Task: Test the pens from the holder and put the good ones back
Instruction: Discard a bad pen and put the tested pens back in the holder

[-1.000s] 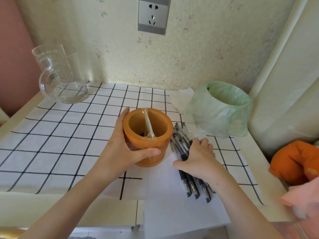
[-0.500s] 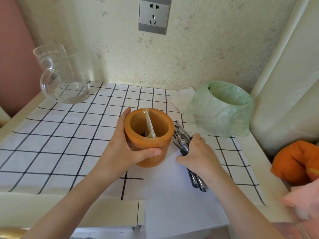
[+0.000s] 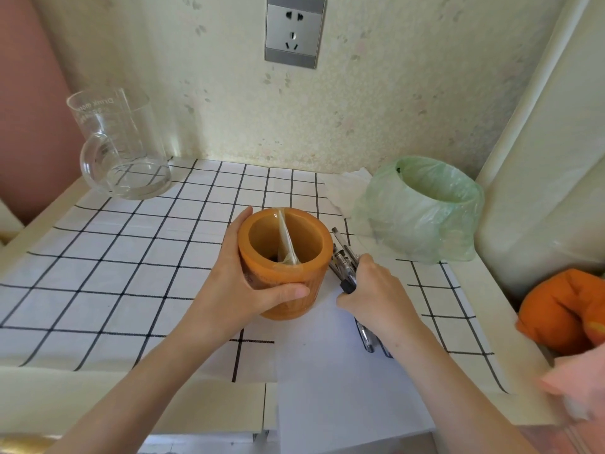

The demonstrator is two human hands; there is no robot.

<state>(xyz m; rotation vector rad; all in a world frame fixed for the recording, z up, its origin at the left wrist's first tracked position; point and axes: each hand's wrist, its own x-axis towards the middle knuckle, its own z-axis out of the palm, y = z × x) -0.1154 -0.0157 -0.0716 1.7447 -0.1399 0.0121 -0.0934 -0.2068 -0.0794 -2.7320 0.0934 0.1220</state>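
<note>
An orange pen holder point(image 3: 288, 257) with a pale divider inside stands on the checked cloth. My left hand point(image 3: 239, 283) grips its near-left side, thumb across the front. Just to its right my right hand point(image 3: 376, 293) curls round a bundle of several black pens point(image 3: 343, 260). The bundle's far ends stick out toward the holder's rim, and its near ends show below my wrist over a white paper sheet point(image 3: 327, 371). I cannot see any pens standing in the holder.
A glass jug point(image 3: 118, 149) stands at the back left. A bin lined with a green bag point(image 3: 422, 208) sits at the back right, beside a white roll. An orange cloth object point(image 3: 566, 306) lies at the right edge. A wall socket point(image 3: 294, 31) is above.
My right hand has gathered the spread pens into a bundle and drawn them up and closer to the holder. The left hand has kept its hold on the holder.
</note>
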